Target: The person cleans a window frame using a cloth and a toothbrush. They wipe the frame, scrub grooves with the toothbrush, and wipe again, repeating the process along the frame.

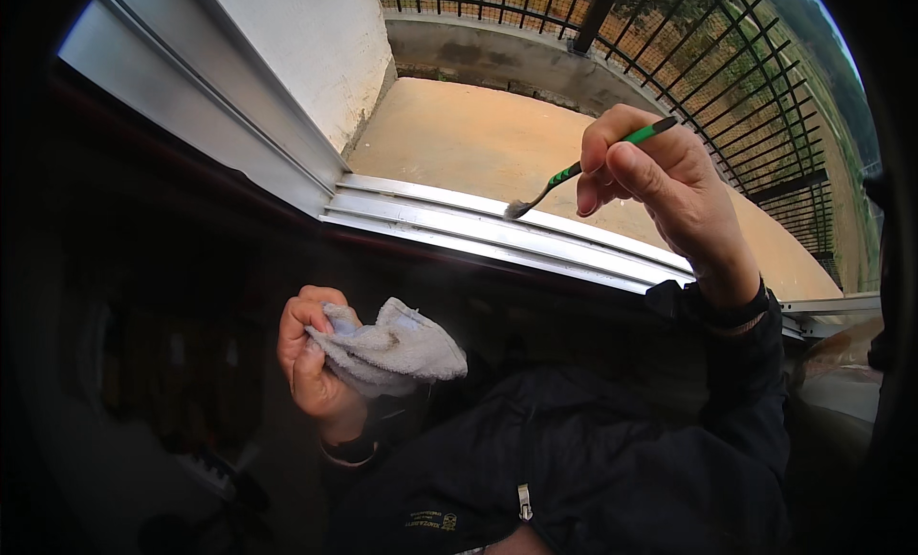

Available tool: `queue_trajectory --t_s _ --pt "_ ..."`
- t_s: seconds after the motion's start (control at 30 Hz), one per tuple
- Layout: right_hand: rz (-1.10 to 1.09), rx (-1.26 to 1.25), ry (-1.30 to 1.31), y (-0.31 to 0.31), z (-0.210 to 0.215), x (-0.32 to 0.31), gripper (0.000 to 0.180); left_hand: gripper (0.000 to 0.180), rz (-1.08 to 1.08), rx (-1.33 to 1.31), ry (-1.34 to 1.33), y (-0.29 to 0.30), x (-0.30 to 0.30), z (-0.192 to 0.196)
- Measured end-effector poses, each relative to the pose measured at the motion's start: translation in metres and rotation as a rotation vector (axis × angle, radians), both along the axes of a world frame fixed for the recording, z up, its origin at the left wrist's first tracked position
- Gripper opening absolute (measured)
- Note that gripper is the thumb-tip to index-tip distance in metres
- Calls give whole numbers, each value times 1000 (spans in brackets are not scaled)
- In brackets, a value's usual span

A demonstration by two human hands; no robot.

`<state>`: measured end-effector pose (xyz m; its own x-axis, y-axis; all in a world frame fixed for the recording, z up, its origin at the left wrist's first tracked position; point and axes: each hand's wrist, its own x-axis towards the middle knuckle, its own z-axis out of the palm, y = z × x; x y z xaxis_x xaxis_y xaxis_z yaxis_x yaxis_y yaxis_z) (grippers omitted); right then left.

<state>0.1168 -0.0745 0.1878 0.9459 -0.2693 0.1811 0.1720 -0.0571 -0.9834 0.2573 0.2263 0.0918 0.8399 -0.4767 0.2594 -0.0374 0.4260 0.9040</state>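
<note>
My right hand (669, 177) is closed around the handle of a green and black toothbrush (562, 175). The grey, worn-looking bristles point down at the silver metal window track (459, 217); whether they touch it I cannot tell. Lower and to the left, my left hand (320, 359) grips a grey cloth (397, 347) by one side. A dark smudge marks the cloth, and its free end sticks out to the right. The cloth is held on the near side of the track, apart from it.
An upright metal frame (206, 72) meets the track's left end, beside a white wall (306, 53). Beyond the track lies a tan ledge (459, 125), bounded by a low concrete wall (478, 41) and a black railing (708, 63). The near side is very dark.
</note>
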Motion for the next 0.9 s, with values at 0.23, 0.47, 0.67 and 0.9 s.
queue_trajectory --t_s 0.23,0.47,0.67,0.9 --pt "-77 110 128 13 -15 28 29 18 -197 195 220 -14 11 -5" --pt "0 -405 16 31 -11 25 12 23 -287 275 381 -26 24 -7" --pt "68 -637 135 29 -12 5 22 25 -181 354 272 -37 28 -15" --pt "79 -594 95 21 -27 25 16 24 -145 395 250 -42 25 -14"
